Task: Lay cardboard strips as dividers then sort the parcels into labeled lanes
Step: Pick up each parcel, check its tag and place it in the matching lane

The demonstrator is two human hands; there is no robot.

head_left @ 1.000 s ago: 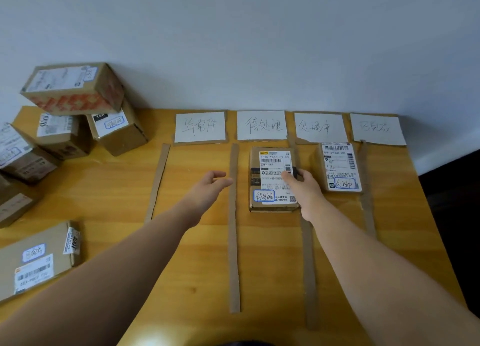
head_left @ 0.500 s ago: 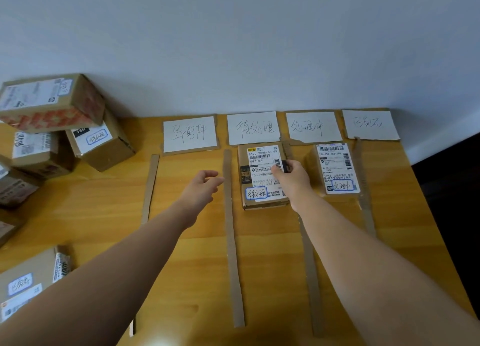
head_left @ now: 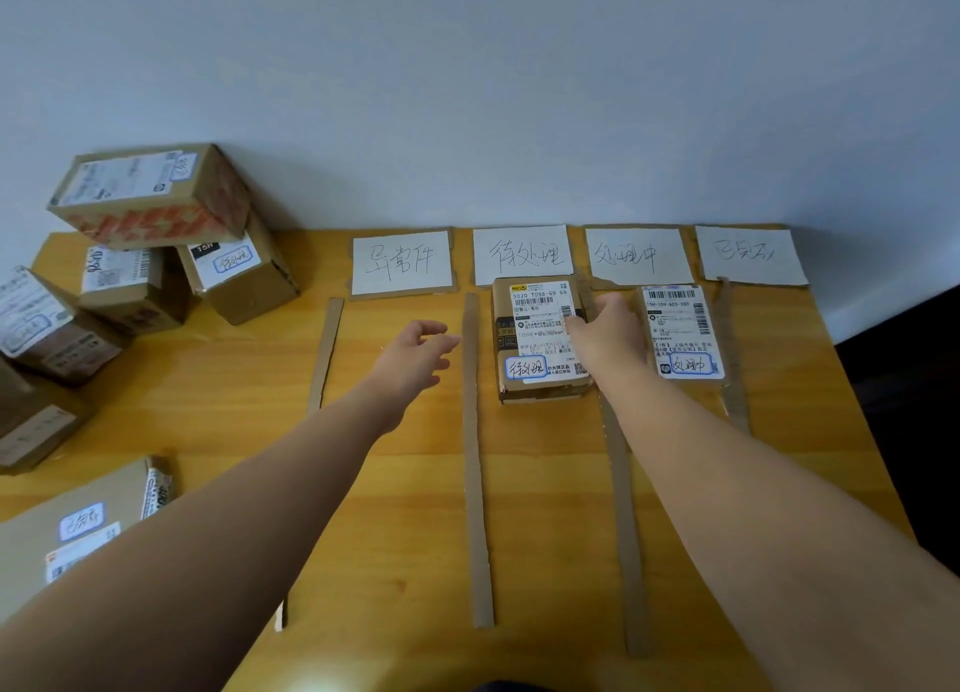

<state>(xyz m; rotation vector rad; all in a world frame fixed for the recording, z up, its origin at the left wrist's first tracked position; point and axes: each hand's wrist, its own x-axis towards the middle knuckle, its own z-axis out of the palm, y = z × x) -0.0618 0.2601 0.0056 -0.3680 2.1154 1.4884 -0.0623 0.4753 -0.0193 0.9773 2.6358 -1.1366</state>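
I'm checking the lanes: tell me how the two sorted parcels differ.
The second-lane parcel is a thick box; the third-lane parcel looks flat. The right hand touches the second-lane parcel; the third-lane parcel lies untouched. Their blue-outlined handwritten tags differ. Both carry white shipping labels.

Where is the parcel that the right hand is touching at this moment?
The parcel lies in the second lane from the left, its far edge touching that lane's label card, under the right hand.

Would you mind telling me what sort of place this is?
Probably a makeshift parcel-sorting desk in a plain room: handwritten lane labels, cardboard strip dividers on a wooden table, and stacked parcels against the wall.
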